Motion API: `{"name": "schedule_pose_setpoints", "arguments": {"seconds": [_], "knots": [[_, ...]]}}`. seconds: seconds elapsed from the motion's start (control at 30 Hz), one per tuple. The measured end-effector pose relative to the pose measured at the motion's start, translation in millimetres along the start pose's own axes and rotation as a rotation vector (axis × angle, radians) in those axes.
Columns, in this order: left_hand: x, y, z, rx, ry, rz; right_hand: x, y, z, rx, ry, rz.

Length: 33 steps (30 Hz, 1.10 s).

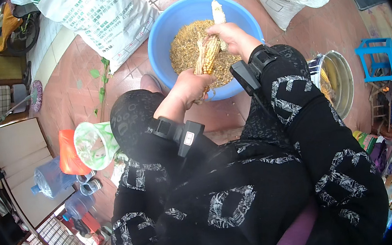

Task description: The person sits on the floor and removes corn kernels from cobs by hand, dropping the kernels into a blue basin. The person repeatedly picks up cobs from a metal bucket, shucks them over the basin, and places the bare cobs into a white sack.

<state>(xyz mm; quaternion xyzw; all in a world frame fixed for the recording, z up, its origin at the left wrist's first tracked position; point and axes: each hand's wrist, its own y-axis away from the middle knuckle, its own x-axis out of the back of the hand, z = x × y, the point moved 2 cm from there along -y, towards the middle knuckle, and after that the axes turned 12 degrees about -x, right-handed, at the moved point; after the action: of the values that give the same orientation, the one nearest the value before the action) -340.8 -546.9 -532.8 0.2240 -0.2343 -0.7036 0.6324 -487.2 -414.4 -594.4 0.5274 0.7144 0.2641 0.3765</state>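
Note:
My left hand (190, 86) grips the husk end of a yellow ear of corn (211, 52), whose dry husk still clings along one side. In my right hand (232, 35) is a bare, pale corncob (218, 12), its upper end sticking out above my fingers. Cob and ear touch or nearly touch, and the contact point is partly hidden by my fingers. Both are over a blue plastic basin (160, 59), which holds a broad layer of loose corn kernels (187, 47).
A white woven sack (104, 20) bearing print stands left of the basin; another sack (273, 1) is at the right. A metal pail (344, 83) with corn ears (324, 75) sits right of my knee. A blue plastic stool (377, 60) and a green-white bin (93, 145) flank me.

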Motion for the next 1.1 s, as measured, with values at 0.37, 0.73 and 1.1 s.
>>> {"name": "schedule_pose_setpoints", "arguments": {"seconds": [0.37, 0.73, 1.1], "knots": [[-10, -9, 2, -0.007, -0.121, 0.047, -20, 12, 7, 0.122, 0.211, 0.201], [-9, -2, -7, -0.023, -0.074, 0.032, 0, -4, 8, 0.008, 0.264, 0.254], [4, -12, -4, -0.038, 0.466, -0.011, -5, 33, -14, -0.075, -0.125, -0.176]]}}
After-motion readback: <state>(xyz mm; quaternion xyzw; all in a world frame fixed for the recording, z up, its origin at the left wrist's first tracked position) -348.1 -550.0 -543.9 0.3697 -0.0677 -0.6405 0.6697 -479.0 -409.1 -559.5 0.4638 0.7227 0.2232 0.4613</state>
